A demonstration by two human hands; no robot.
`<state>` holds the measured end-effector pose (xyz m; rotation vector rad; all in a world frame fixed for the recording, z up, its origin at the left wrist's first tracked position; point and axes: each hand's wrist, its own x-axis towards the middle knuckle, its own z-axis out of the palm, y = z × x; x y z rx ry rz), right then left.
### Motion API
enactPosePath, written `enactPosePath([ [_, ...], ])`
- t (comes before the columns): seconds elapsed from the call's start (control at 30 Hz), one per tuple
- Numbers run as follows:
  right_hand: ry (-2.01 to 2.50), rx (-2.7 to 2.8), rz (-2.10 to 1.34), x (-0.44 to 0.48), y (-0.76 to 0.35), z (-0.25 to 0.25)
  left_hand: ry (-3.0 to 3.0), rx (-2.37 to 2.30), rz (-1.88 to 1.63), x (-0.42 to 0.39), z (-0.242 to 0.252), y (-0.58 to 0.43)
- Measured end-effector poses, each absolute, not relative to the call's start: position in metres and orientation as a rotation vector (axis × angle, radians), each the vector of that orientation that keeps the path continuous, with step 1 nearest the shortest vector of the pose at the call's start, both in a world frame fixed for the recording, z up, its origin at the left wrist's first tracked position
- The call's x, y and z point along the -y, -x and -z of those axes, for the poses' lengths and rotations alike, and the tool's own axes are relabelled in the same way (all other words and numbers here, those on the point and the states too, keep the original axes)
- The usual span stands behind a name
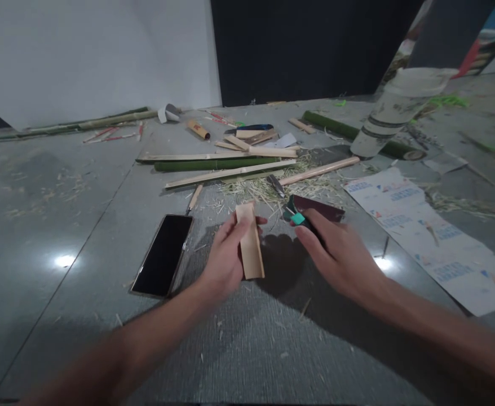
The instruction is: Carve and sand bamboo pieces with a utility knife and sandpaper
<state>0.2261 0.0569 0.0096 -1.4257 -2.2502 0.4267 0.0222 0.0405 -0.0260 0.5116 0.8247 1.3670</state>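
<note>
Although the low light blurs fine detail, the work looks to be well under way. A pale, flat, short bamboo slat [251, 248] is already split and pared smooth, and it sits just below the middle of the frame in the left hand [226, 256]. A heap of straw-coloured bamboo shavings [251, 189] lies above it, at centre. Long pale split strips [230, 173] rest beside a round green bamboo pole [213, 164] that is not yet split, so I judge plenty of stock is left to work.

The left hand comes in from the lower left, palm turned inward. Its thumb and fingers are clamped on the slat's edges and hold it nearly upright above the grey floor [61, 197].

The right hand [340, 256] reaches in from the lower right, palm down, with its fingers loosely together. They rest on a small dark tool with a teal block [297, 217], which lies against a flat maroon rectangular piece [319, 207]. Whether the fingers actually grip the tool or only touch it, I cannot tell.

A black smartphone [163, 255] lies face up to the left of the hands. A printed white paper sheet [433, 237] is at the right, and a blurred paper cup [393, 110] stands at the upper right.
</note>
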Motion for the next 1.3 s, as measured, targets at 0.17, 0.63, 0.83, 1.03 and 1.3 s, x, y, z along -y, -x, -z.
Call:
enactPosePath([
  [0.17, 1.390, 2.287, -0.403, -0.057, -0.226, -0.008, -0.822, -0.916, -1.305, -0.028, 0.020, -0.026],
  [0.63, 1.208, 2.374, -0.406, -0.056, -0.227, -0.004, -0.937, -0.968, -1.269, -0.018, 0.011, -0.028],
  [0.83, 1.112, 2.438, -0.365, -0.054, -0.228, -0.003, -0.997, -1.012, -1.252, -0.017, 0.015, -0.025],
  [1.03, 1.047, 2.467, -0.230, -0.053, -0.227, -0.006, -1.013, -1.044, -1.241, -0.013, 0.013, -0.025],
  [1.3, 0.996, 2.451, -0.085, -0.052, -0.227, -0.003, -1.018, -1.072, -1.225, -0.015, 0.018, -0.026],
])
